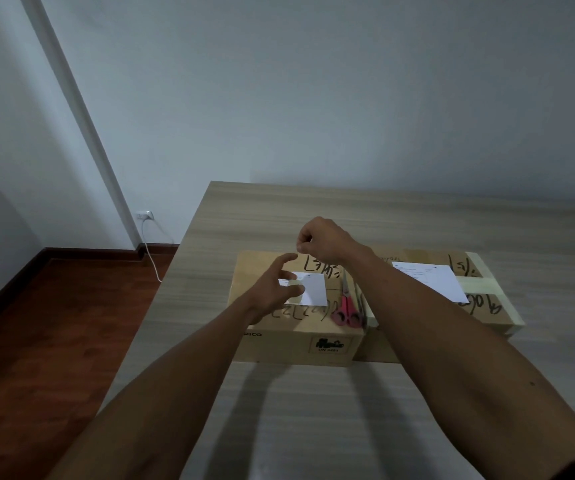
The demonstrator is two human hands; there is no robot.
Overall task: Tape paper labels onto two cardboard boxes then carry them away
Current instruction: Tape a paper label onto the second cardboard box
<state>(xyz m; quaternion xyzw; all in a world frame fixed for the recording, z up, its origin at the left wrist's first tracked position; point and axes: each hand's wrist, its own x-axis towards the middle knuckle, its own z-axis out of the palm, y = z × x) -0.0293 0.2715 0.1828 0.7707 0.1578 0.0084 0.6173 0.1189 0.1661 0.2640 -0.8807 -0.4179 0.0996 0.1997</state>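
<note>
The left hand point(275, 285) hovers with fingers spread over a small white paper label point(308, 288) on the left cardboard box point(289, 327). The right hand point(324, 242) is curled, fingertips pinched together; what they hold I cannot tell. Pink-handled scissors point(346, 306) lie on that box's right edge, and the right cardboard box point(487, 306), touching it on the wood-grain table point(314, 410), carries a larger flat sheet point(431, 280).

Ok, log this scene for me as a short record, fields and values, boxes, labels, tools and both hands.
surface: wooden table
left box: cardboard, small label on top
right box: cardboard, larger label on top, pale tape band at its right end
scissors: pink handles, lying on the left box's right edge
left hand: fingers spread over the small label, seems to hold a tape roll against it
right hand: raised above the left box, fingers curled as if pinching; anything pinched is too thin to see
</note>
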